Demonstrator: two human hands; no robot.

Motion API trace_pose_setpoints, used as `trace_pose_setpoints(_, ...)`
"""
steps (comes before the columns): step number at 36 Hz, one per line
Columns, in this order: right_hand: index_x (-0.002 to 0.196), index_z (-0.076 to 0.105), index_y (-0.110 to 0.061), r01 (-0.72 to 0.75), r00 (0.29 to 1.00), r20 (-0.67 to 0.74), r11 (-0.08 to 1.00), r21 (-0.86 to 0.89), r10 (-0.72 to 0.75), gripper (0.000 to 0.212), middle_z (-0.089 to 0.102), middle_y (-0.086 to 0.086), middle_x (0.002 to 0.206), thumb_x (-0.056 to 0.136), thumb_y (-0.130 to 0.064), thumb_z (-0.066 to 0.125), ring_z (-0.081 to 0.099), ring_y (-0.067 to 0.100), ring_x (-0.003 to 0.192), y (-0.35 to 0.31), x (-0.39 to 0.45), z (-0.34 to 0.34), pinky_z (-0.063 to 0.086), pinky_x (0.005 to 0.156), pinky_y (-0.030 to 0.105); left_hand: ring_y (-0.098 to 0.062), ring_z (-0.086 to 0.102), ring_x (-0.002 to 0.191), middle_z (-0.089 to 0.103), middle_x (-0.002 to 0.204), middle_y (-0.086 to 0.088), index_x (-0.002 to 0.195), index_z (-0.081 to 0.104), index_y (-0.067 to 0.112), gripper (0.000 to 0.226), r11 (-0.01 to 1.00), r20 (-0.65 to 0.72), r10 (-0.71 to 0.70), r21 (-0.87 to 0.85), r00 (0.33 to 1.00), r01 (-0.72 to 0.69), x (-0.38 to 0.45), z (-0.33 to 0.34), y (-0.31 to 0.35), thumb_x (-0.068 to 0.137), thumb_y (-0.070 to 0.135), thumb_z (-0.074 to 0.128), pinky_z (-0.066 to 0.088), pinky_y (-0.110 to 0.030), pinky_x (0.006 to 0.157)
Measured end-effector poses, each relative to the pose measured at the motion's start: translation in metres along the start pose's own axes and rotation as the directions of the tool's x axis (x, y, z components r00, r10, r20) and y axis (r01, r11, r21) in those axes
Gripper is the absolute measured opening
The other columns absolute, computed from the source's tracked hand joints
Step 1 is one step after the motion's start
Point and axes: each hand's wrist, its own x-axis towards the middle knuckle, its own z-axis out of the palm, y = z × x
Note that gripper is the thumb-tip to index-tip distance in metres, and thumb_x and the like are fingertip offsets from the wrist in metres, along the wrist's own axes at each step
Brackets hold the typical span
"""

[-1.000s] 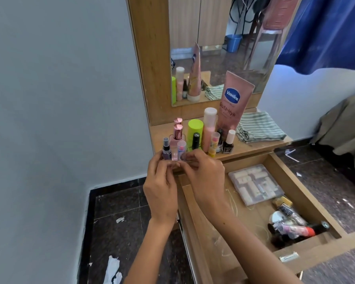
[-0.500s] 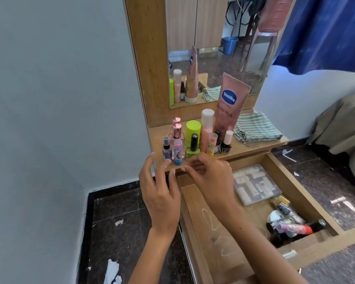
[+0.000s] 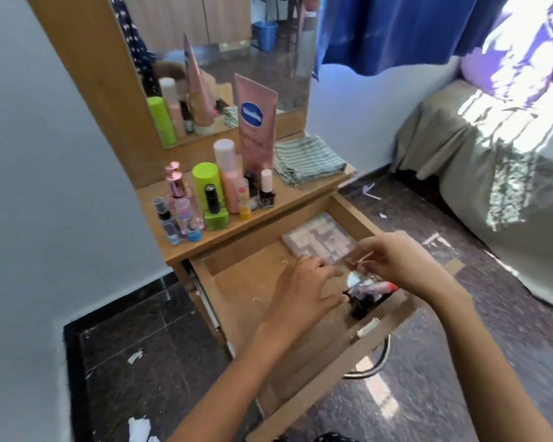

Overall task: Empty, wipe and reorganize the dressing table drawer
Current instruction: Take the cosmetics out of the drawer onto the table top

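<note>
Drawer (image 3: 237, 275) of the dressing table is pulled out, wooden floor mostly bare on its left half, a few pale scraps on it. Far right corner holds a clear compartment box (image 3: 320, 242). Near the front right lies a small heap of cosmetics (image 3: 366, 293) — a dark bottle, a tube with a red end, a round shiny piece; blurred, cannot tell more.

Left hand (image 3: 304, 290) hovers over the drawer middle, palm down, fingers spread and lightly bent, holding nothing; fingertips reach toward the heap, contact cannot be told. Right hand (image 3: 399, 261) is above the heap just in front of the box, thumb and fingers pinched together on something thin and pale — motion blur, item cannot be identified.

Tabletop (image 3: 268, 212) above the drawer carries upright items: tall pink lotion tube (image 3: 256, 122) at the back, white-capped pink bottle (image 3: 229, 173) beside it, lime green can (image 3: 206, 183), pink perfume bottle (image 3: 177, 189), small spray bottle (image 3: 166, 221) at the left front edge, black-capped green bottle (image 3: 214, 208), small yellow tube (image 3: 244, 199), and a dark nail polish (image 3: 266, 191) with white cap. Folded striped cloth (image 3: 307, 159) lies on the right end of the tabletop.

Mirror (image 3: 224, 59) in a wood frame stands behind, reflecting the bottles. Blue curtain (image 3: 396, 30) hangs upper right, a bed with olive cover (image 3: 479, 148) at right. Dark tiled floor (image 3: 141, 362) has white paper scraps on it.
</note>
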Motion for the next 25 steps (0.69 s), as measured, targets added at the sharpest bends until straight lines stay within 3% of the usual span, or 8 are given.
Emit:
trace_pose_setpoints(2, 0.088, 0.075, -0.029, -0.023, 0.997, -0.069, 0.999, 0.042, 0.026, 0.026, 0.069, -0.019, 0.078, 0.076, -0.006, 0.073, 0.066, 0.0, 0.077, 0.007, -0.006, 0.001, 0.052, 0.076, 0.022, -0.019, 0.052, 0.102, 0.062, 0.106, 0.001, 0.113, 0.066, 0.022, 0.045, 1.0, 0.061, 0.01, 0.025, 0.998, -0.012, 0.011, 0.006, 0.008, 0.075, 0.043, 0.075, 0.041, -0.032, 0.08)
trace_pose_setpoints(7, 0.09, 0.075, -0.026, -0.035, 0.987, -0.156, 0.997, 0.071, 0.046, 0.031, 0.071, -0.013, 0.081, 0.076, 0.001, 0.067, 0.067, 0.008, 0.082, 0.016, -0.016, 0.006, 0.051, 0.076, 0.026, -0.025, 0.06, 0.098, 0.067, 0.103, -0.007, 0.107, 0.068, 0.016, 0.036, 0.998, 0.167, 0.024, 0.058, 0.986, -0.034, 0.026, 0.018, 0.018, 0.073, 0.025, 0.076, 0.048, -0.034, 0.077)
trace_pose_setpoints(9, 0.091, 0.075, -0.025, -0.057, 0.988, -0.14, 0.995, 0.078, 0.068, 0.03, 0.069, -0.013, 0.082, 0.078, 0.001, 0.066, 0.066, 0.007, 0.083, 0.016, -0.018, 0.007, 0.049, 0.075, 0.023, -0.027, 0.062, 0.093, 0.068, 0.097, -0.009, 0.102, 0.07, 0.015, 0.029, 0.999, 0.163, 0.029, 0.021, 0.986, -0.033, 0.028, 0.021, 0.019, 0.074, 0.016, 0.074, 0.05, -0.036, 0.074)
trace_pose_setpoints(13, 0.092, 0.073, -0.029, -0.076, 0.987, -0.135, 0.994, 0.074, 0.086, 0.03, 0.072, -0.012, 0.087, 0.079, -0.003, 0.066, 0.067, 0.009, 0.086, 0.015, -0.02, 0.013, 0.054, 0.079, 0.032, -0.028, 0.062, 0.083, 0.069, 0.087, -0.012, 0.091, 0.072, 0.009, 0.015, 1.0, 0.101, 0.027, -0.015, 0.995, -0.026, 0.027, 0.024, 0.02, 0.077, 0.012, 0.07, 0.049, -0.036, 0.068)
trace_pose_setpoints(16, 0.094, 0.073, -0.029, -0.083, 0.991, -0.104, 0.995, 0.057, 0.089, 0.026, 0.067, -0.017, 0.081, 0.081, -0.008, 0.067, 0.066, 0.007, 0.084, 0.013, -0.023, 0.014, 0.053, 0.077, 0.027, -0.019, 0.061, 0.076, 0.069, 0.081, -0.007, 0.083, 0.072, 0.009, 0.007, 0.998, 0.076, -0.013, -0.064, 0.997, 0.018, 0.023, 0.022, 0.016, 0.077, 0.012, 0.071, 0.05, -0.036, 0.07)
trace_pose_setpoints(20, 0.092, 0.072, -0.032, -0.076, 0.993, -0.084, 0.993, 0.09, 0.084, 0.022, 0.072, -0.016, 0.084, 0.081, -0.014, 0.069, 0.066, 0.0, 0.078, 0.012, -0.024, 0.018, 0.055, 0.074, 0.024, 0.002, 0.056, 0.074, 0.068, 0.086, 0.006, 0.095, 0.073, 0.016, 0.015, 0.984, 0.009, -0.117, -0.132, 0.993, 0.117, 0.013, 0.004, 0.011, 0.081, 0.012, 0.072, 0.05, -0.016, 0.07)
trace_pose_setpoints(25, 0.091, 0.072, -0.03, -0.071, 0.997, -0.039, 0.996, 0.044, 0.073, 0.019, 0.069, -0.019, 0.081, 0.081, -0.015, 0.069, 0.065, -0.002, 0.078, 0.006, -0.02, 0.02, 0.054, 0.075, 0.025, 0.008, 0.056, 0.082, 0.06, 0.097, 0.018, 0.101, 0.063, 0.027, 0.016, 0.944, -0.106, -0.259, -0.236, 0.96, 0.228, -0.013, -0.029, -0.001, 0.087, 0.021, 0.066, 0.044, -0.002, 0.07)
